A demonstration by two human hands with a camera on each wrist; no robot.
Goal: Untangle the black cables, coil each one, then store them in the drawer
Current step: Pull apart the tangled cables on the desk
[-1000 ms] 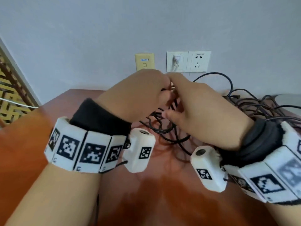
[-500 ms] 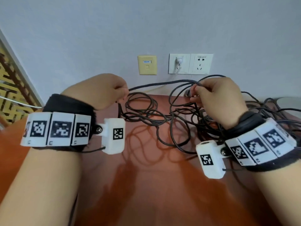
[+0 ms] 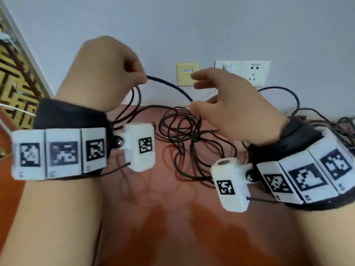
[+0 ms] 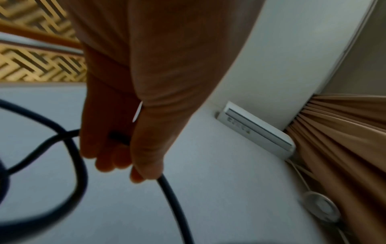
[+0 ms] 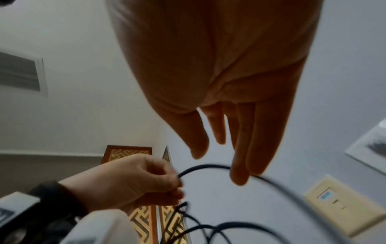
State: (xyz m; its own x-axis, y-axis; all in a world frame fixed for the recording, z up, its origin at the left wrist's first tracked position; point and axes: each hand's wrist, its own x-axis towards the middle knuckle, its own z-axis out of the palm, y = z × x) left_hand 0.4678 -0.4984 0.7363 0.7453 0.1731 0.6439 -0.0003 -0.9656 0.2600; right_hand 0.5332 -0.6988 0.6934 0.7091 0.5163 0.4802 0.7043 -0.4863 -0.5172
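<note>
Surface (image 3: 153, 217): reddish-brown wood, polished to a gloss, carrying blurred reflections. Black cables (image 3: 178, 135): thin, matt, rubber-like sheathing; the strand (image 4: 173, 203) gripped by the left hand (image 3: 107, 73) looks smooth. Wristbands (image 3: 65, 114): black cloth, matt. Marker blocks (image 3: 57, 152): white matt plastic with a metal screw. Wall sockets (image 3: 255, 72): smooth white plastic. Curtain (image 4: 344, 132): brown pleated cloth. Wall: matt, pale, painted.

We had a glossy reddish-brown table (image 3: 157, 217) running back to the wall; on it lay the black cables (image 3: 184, 131), a loose tangle of overlapping loops around the middle of the far side; more dark strands (image 3: 326, 125) were heaped toward the right edge, partly hidden; the polished top threw back blurred reflections of the loops above it.
</note>
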